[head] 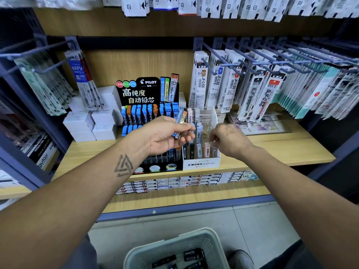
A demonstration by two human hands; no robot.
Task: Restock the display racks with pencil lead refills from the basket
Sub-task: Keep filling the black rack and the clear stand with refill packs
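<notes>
Both hands are raised in front of a wooden shelf. A small bundle of slim lead refill cases [181, 121], blue and orange with clear bodies, is pinched between the thumb and curled fingers of the left hand [165, 134]; the cases stick up and away from the fingertips. Just behind and beneath this hand stands a black tiered cardboard rack marked PILOT [147, 94], its rows filled with blue- and orange-capped cases. The right hand [227, 140] is held just to the right of the left one, knuckles up and fingers curled downward over a clear-sided white rack marked MONO graph MG [202, 164]; whether anything is gripped by it cannot be told. Pale pink, white and black cases are seen standing in that rack below the fingers. Well below both forearms, near the person, a pale green perforated plastic basket [174, 247] is set on the tiled floor, with dark refill cases [194, 255] lying inside. White cartons [91, 123] are stacked to the left of the left hand.
</notes>
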